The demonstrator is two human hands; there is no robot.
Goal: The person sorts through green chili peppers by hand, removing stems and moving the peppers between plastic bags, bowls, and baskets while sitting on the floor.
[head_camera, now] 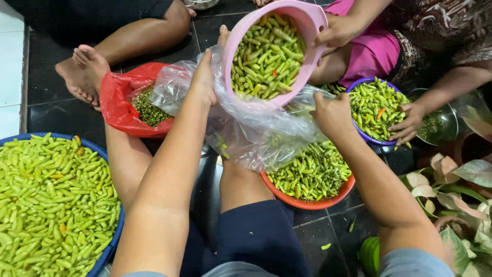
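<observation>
The clear plastic bag (241, 120) is hanging in mid-air above the orange basin (312, 202), its mouth being stretched wide so the green chillies (266, 56) can slide in cleanly. The left hand (205, 77) is pinching one side of the bag's rim shut between its fingers, and the right hand (332, 114) is gripping the opposite side, pulling it taut. Another person's hand (338, 32) is tipping the pink bowl (307, 20) steeply so its lip is sitting over the opening. A purple bowl (359, 132), a red bag (120, 105) and a blue basin (111, 249) of chillies are lying around on the dark tiled floor (51, 115).
</observation>
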